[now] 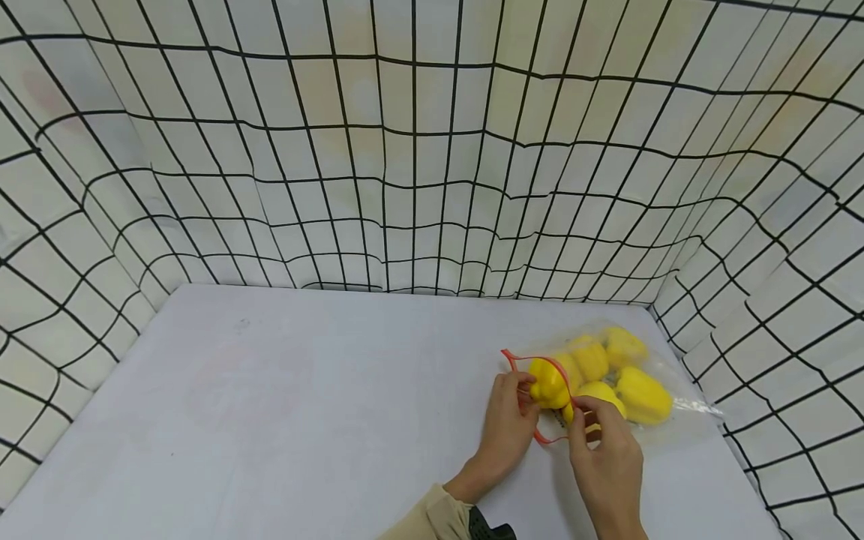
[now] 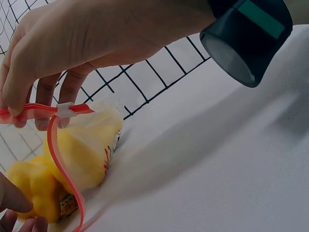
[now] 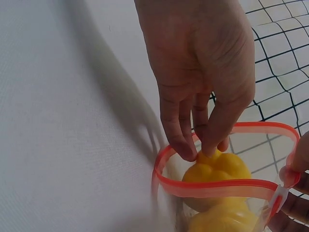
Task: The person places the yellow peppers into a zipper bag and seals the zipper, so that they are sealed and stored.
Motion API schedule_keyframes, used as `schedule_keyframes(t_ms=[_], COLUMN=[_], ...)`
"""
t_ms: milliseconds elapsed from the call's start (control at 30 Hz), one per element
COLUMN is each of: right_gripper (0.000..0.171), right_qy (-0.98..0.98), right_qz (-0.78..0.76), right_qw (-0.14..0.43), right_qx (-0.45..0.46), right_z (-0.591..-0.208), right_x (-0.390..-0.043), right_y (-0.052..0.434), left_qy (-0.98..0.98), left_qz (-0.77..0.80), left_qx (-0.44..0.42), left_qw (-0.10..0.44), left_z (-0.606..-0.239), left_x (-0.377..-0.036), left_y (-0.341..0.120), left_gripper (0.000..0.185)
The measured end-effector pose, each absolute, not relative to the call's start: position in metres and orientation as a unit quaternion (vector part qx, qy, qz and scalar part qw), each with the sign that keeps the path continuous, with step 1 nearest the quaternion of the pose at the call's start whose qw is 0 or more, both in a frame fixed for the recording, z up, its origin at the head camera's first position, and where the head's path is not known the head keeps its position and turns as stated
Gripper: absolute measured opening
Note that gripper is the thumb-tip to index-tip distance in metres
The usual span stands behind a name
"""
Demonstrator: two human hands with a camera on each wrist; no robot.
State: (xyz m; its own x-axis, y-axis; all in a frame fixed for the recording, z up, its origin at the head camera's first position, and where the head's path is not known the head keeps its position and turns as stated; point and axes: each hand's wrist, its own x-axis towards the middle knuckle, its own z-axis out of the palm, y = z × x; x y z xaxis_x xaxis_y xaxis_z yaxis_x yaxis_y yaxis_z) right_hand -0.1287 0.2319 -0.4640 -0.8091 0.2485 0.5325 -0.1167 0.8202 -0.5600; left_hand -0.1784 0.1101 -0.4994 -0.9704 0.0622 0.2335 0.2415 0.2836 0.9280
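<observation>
A clear zip bag (image 1: 664,375) with a red zipper rim (image 1: 520,358) lies on the white table (image 1: 304,405) at the right, holding several yellow toys (image 1: 641,394). My left hand (image 1: 523,394) pinches the red rim (image 2: 29,108) by its white slider (image 2: 65,110) and holds the mouth wide. My right hand (image 1: 583,412) reaches into the mouth, and its fingertips (image 3: 186,150) pinch the top of the yellow toy (image 3: 217,169) nearest the opening. The yellow toys (image 2: 82,154) show through the plastic in the left wrist view.
A white cloth with a black grid (image 1: 418,165) walls the table on the back, left and right; the right wall (image 1: 776,337) stands close behind the bag. A dark wrist-worn device (image 2: 246,38) sits on my left arm.
</observation>
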Motion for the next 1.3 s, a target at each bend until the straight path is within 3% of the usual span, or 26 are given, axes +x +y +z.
schedule_keyframes(t_ms=[433, 867, 1300], right_gripper=[0.023, 0.024, 0.024], right_qy=[-0.903, -0.914, -0.922], right_qz=[0.293, 0.276, 0.276], right_qw=[0.313, 0.297, 0.272], right_qx=[-0.032, -0.034, -0.018], right_z=[-0.466, -0.464, -0.462], right_x=[-0.129, -0.13, -0.123], right_y=[0.232, 0.234, 0.238], left_qy=[-0.828, -0.841, -0.793], left_qz=[-0.548, -0.521, -0.596], left_qx=[-0.112, -0.126, -0.121], left_qw=[0.047, 0.067, -0.038], left_z=[-0.499, -0.502, -0.493], left_x=[-0.178, -0.179, -0.166], left_y=[0.106, 0.098, 0.09], left_gripper=[0.039, 0.032, 0.013])
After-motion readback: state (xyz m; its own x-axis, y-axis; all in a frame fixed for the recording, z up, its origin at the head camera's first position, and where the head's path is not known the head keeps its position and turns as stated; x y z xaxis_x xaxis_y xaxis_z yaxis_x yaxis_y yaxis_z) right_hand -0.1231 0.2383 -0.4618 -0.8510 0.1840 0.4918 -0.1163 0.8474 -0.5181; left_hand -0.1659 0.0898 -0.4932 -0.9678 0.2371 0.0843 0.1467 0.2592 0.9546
